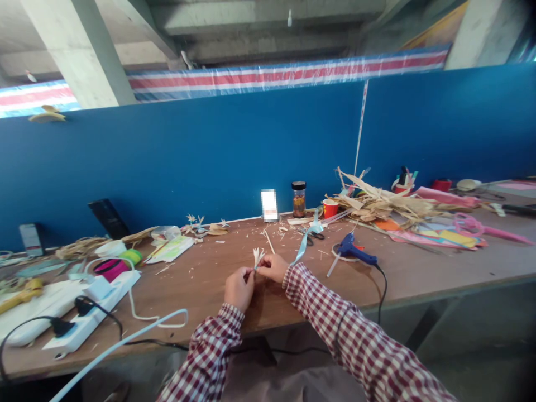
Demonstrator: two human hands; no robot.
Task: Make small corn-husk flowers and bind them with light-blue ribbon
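Observation:
A small pale flower of dried husk strips [258, 255] stands upright at my fingertips, low over the table. My left hand [240, 289] pinches it by its base, thumb and finger closed. Against the same base my right hand [273, 268] is also closed in a pinch, where a bit of light blue shows. A light blue ribbon [302, 247] trails from behind my right wrist toward dark-handled scissors [316, 239]. Inside the pinch, the ribbon's exact path is hidden by my fingers.
A blue glue gun [350, 249] with a cord lies right of my hands. Dried husks [389, 198], coloured paper and pink scissors [473, 226] spread at right. A jar [298, 201] and red cup [330, 209] stand behind. A power strip [98, 312] with cables occupies the left.

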